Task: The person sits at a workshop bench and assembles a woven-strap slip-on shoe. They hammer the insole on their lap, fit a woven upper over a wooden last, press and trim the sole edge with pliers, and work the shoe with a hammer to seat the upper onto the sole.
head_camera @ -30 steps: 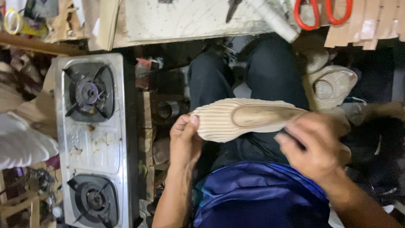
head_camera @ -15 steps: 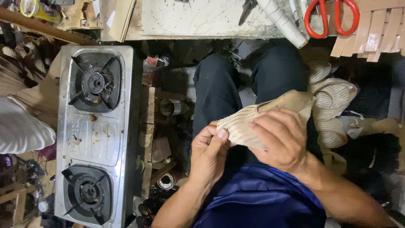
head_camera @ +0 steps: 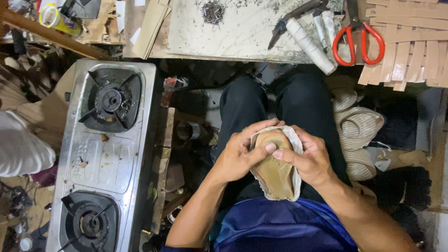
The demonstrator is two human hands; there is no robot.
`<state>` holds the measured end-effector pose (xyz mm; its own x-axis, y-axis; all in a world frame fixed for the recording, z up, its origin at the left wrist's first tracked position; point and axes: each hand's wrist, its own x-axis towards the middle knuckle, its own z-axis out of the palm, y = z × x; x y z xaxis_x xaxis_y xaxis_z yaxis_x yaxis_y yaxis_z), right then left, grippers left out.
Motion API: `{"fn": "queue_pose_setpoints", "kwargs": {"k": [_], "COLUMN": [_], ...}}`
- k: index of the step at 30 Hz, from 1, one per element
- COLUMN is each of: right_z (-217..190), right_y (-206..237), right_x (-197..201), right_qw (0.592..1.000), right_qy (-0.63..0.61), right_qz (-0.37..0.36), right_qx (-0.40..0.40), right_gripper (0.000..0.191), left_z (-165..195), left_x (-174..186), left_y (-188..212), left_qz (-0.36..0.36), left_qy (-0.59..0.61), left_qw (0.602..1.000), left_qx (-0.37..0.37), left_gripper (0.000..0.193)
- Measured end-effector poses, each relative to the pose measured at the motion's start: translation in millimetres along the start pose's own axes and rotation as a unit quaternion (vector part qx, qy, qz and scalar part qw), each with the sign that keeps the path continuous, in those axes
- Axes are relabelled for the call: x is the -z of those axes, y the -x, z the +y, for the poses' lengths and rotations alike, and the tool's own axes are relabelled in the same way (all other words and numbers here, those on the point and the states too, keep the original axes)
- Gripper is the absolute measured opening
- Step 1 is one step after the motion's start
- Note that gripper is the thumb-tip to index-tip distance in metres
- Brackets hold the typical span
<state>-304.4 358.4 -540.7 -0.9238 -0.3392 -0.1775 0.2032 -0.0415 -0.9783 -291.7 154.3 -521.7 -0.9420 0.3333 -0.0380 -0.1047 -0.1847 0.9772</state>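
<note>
A beige woven shoe upper with a tan insole (head_camera: 276, 173) rests sole-side up on my lap, over dark trousers. My left hand (head_camera: 242, 151) grips its left edge, with the thumb laid across the insole. My right hand (head_camera: 310, 158) holds the right edge, its fingertips pressing the insole beside the left thumb. The fabric rim folds up around the insole between both hands.
A two-burner steel gas stove (head_camera: 100, 154) stands to the left. Ahead, a worn workboard (head_camera: 233, 28) carries a pile of small nails (head_camera: 213, 10), red-handled scissors (head_camera: 357, 39), pliers and a white roll. Finished woven uppers (head_camera: 357, 126) are stacked at the right. Tan strips (head_camera: 410, 42) lie beyond.
The shoe piece has turned from lying crosswise to pointing lengthwise on my lap. Both hands have closed in around it, and the view has shifted slightly.
</note>
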Motion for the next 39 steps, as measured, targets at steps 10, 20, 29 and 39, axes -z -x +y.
{"fn": "queue_pose_setpoints", "kwargs": {"k": [10,20,29,39], "right_z": [-1,-24,-10,-31], "right_y": [-53,-177,-229,-255], "right_x": [44,107,136,154], "right_qw": [0.994,0.783,0.693,0.696], "right_qy": [0.044,0.551,0.661,0.693], "right_qz": [-0.074,0.085,0.109,0.107], "right_qx": [-0.065,0.276,0.267,0.156], "right_gripper": [0.038,0.031,0.039,0.049], "left_z": [-31,-43,-43,-37], "left_x": [18,30,41,45], "left_y": [-6,-24,-30,-47], "left_qz": [0.099,0.112,0.116,0.104], "left_qy": [-0.018,0.025,0.017,-0.019], "left_qw": [0.994,0.992,0.991,0.992], "left_qx": [0.045,0.048,0.066,0.066], "left_gripper": [0.048,0.045,0.047,0.049]}}
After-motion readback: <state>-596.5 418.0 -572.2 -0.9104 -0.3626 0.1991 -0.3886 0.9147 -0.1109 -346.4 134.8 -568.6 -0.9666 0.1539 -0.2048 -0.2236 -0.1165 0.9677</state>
